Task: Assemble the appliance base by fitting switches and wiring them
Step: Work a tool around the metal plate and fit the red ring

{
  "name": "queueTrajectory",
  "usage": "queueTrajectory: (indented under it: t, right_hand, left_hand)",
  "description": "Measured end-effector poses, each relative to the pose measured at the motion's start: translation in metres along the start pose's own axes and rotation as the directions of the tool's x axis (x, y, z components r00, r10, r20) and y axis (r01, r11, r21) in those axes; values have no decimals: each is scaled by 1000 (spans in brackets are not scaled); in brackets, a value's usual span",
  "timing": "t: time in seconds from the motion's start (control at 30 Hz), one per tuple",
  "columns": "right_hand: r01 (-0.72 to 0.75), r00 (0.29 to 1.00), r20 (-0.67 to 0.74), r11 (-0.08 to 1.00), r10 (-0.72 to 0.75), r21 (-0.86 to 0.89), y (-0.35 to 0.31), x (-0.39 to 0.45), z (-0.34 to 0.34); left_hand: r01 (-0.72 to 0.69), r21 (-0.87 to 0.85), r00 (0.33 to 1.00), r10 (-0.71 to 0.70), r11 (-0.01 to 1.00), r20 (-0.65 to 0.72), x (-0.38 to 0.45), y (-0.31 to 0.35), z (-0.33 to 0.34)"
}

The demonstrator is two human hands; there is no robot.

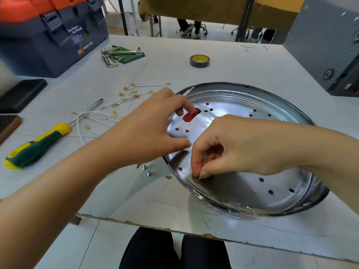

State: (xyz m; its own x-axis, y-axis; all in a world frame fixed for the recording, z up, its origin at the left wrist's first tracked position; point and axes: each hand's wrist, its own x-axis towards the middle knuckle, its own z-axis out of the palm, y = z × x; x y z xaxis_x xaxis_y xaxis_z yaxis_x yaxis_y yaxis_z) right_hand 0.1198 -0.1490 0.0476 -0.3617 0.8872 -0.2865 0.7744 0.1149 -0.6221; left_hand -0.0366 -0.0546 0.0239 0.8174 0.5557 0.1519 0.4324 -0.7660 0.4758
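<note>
A round shiny metal appliance base with several small holes lies on the table at centre right. My left hand rests on its left rim, index finger touching a red-backed slot in the base, holding nothing visible. My right hand is over the base's near left part. Its thumb and fingertips are pinched down at a small hole; any part between them is hidden. Several white wires with gold terminals lie left of the base. Two small screws sit beside the rim.
A green-and-yellow screwdriver lies at the left. Hex keys on a green pouch and a tape roll are farther back. A blue toolbox stands at back left, a grey device at back right. The table's front edge is close.
</note>
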Motion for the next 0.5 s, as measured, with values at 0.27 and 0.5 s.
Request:
queueTrajectory:
  t: [0.27, 0.5]
  right_hand:
    - [-6, 1000, -20, 998, 4, -67, -1, 6, 0]
    - [1, 999, -50, 1000, -2, -31, 1, 1, 3]
  left_hand:
    - [-1, 16, 1000, 1, 1000, 12, 1, 2, 0]
    - [-2, 17, 1000, 2, 1000, 13, 1, 2, 1]
